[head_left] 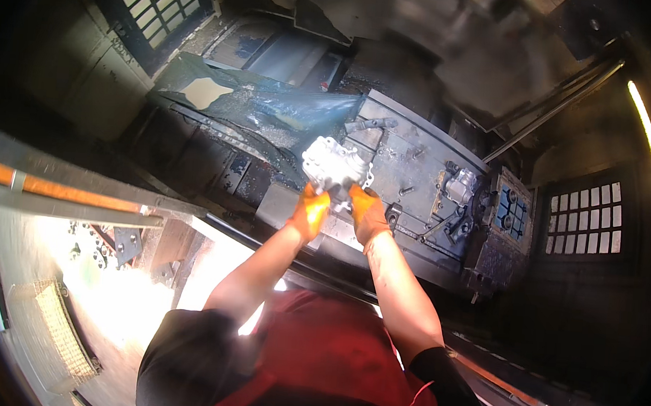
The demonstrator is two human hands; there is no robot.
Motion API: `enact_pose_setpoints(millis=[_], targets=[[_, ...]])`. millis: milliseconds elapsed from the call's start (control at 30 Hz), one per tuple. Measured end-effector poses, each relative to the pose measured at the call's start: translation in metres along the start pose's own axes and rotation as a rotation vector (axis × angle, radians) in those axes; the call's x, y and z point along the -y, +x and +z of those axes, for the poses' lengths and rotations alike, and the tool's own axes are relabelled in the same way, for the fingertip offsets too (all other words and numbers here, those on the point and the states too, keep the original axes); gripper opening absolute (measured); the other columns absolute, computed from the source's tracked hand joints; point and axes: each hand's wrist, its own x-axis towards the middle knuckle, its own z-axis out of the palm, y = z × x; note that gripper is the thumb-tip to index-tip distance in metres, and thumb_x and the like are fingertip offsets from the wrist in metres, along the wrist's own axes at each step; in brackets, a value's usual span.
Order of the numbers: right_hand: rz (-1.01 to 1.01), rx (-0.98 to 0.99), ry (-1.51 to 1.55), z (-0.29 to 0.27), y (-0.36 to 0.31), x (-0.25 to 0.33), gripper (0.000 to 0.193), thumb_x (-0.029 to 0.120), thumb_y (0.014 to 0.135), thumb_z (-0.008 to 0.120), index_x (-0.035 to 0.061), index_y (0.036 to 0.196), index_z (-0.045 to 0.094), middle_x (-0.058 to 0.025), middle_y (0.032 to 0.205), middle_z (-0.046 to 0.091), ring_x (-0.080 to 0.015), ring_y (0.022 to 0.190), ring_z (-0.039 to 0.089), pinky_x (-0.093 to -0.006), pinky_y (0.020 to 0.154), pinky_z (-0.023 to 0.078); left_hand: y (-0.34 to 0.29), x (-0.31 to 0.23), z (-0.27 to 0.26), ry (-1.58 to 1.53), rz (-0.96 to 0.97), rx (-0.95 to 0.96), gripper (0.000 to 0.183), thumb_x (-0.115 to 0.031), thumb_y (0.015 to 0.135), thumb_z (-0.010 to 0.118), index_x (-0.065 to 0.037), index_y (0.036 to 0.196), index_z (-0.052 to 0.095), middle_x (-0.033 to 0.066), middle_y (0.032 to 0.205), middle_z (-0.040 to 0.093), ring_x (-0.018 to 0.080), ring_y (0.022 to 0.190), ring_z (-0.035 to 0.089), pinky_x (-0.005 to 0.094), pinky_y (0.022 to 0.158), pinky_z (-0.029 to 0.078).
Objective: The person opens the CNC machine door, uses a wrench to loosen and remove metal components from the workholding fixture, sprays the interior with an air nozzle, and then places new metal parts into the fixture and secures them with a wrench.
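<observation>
A silvery cast metal housing [333, 162], overexposed in the light, is held up over the left part of a grey machine table [396, 159]. My left hand [312, 211], in an orange glove, grips its near left side. On the near right side my right hand [366, 209], gloved the same way, is closed on it too. The fingertips of both hands are partly hidden by the part. To the right, a similar metal casting [460, 187] sits in a fixture beside a block with a blue grid face [512, 214].
A dark, wet-looking sheet [271, 112] with a pale patch [205, 93] covers the area left of the table. Clamps [456, 229] and bolts stand on the table. A sill [182, 206] runs along the near side. A wire basket [67, 328] lies outside at lower left.
</observation>
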Motion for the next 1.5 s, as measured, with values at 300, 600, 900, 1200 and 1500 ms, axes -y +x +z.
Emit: enact_pose_setpoints(millis=[300, 600, 900, 1200, 1500], targets=[[-0.192, 0.288, -0.454, -0.155, -0.12, -0.08, 0.051, 0.028, 0.092, 0.066, -0.0082, 0.126, 0.054, -0.0167, 0.119, 0.065, -0.0201, 0.109, 0.058, -0.0326, 0.096, 0.045, 0.028, -0.186, 0.001, 2.374, 0.832, -0.17, 0.031, -0.012, 0.082, 0.062, -0.01, 0.111, 0.051, 0.0143, 0.104, 0.061, 0.0316, 0.104, 0.061, 0.0469, 0.082, 0.05], [0.412, -0.529, 0.194, -0.318, -0.25, -0.255, 0.06, 0.059, 0.085, 0.065, 0.0087, 0.118, 0.06, -0.0046, 0.1, 0.065, -0.0238, 0.084, 0.061, -0.0447, 0.063, 0.052, -0.004, -0.24, -0.034, 2.477, 0.698, -0.659, 0.031, -0.015, 0.084, 0.061, -0.016, 0.113, 0.051, 0.0066, 0.104, 0.063, 0.0249, 0.103, 0.064, 0.0423, 0.08, 0.055], [0.279, -0.468, 0.218, -0.34, -0.193, -0.309, 0.079, 0.068, 0.084, 0.059, 0.0136, 0.14, 0.046, -0.0116, 0.135, 0.052, -0.032, 0.118, 0.05, -0.0536, 0.092, 0.043, -0.091, -0.161, 0.003, 2.204, 0.878, -0.622, 0.027, -0.014, 0.079, 0.061, -0.011, 0.105, 0.054, 0.0101, 0.101, 0.063, 0.0283, 0.098, 0.062, 0.0444, 0.073, 0.053], [-0.092, -0.978, -0.988, -0.397, -0.121, -0.301, 0.032, 0.031, 0.092, 0.063, 0.0008, 0.099, 0.073, -0.0165, 0.093, 0.073, -0.0305, 0.081, 0.069, -0.0357, 0.074, 0.055, -0.149, -0.157, -0.013, 1.709, 0.559, -0.542, 0.035, -0.011, 0.081, 0.06, -0.008, 0.115, 0.061, 0.0178, 0.118, 0.063, 0.0339, 0.111, 0.061, 0.0423, 0.092, 0.05], [-0.752, -1.012, -0.592, -0.17, -0.264, -0.173, 0.03, 0.025, 0.095, 0.06, -0.0011, 0.109, 0.067, -0.011, 0.102, 0.07, -0.023, 0.083, 0.065, -0.0342, 0.075, 0.053, -0.067, -0.161, -0.109, 0.841, -0.039, -0.7, 0.046, -0.026, 0.085, 0.062, -0.019, 0.13, 0.056, 0.0056, 0.132, 0.06, 0.0157, 0.123, 0.055, 0.0315, 0.103, 0.042]])
